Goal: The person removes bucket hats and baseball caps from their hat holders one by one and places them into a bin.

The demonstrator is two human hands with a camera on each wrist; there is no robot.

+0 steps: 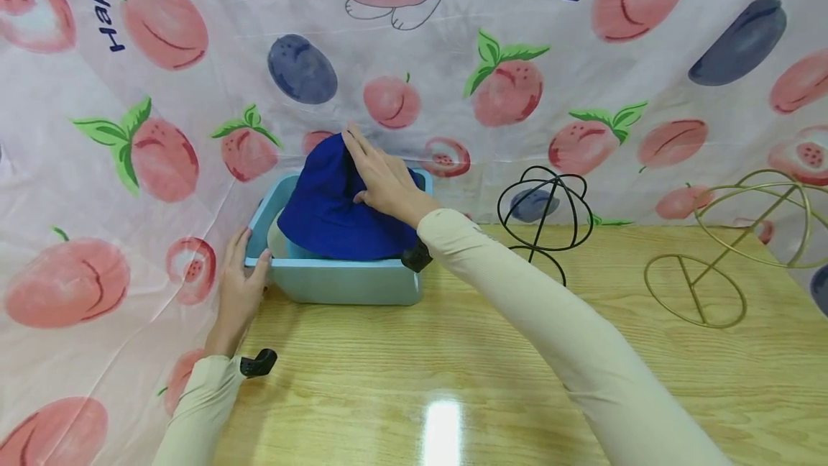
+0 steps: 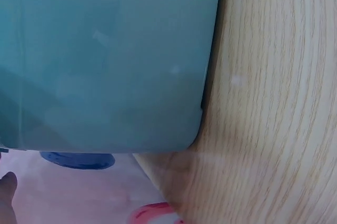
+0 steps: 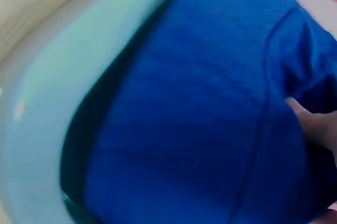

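Note:
A blue bucket hat (image 1: 323, 200) sits in a light blue plastic bin (image 1: 349, 282), its crown rising above the rim and its brim toward me. My right hand (image 1: 388, 182) holds the hat's crown from the right, fingers extended along the top and thumb pressed into a fold. Fabric shows between thumb and fingers in the right wrist view, where the hat (image 3: 184, 103) fills most of the picture. At the bin's front left corner, my left hand (image 1: 239, 286) grips the rim. The left wrist view shows the bin's wall (image 2: 110, 61) close up.
To the right stand a black wire stand (image 1: 540, 236) and a gold wire stand (image 1: 701, 279). A cream-coloured thing (image 1: 278, 241) shows inside the bin, left of the hat. Behind the wooden table (image 1: 362, 365) hangs a fruit-print cloth (image 1: 401, 42), which also runs down the left side.

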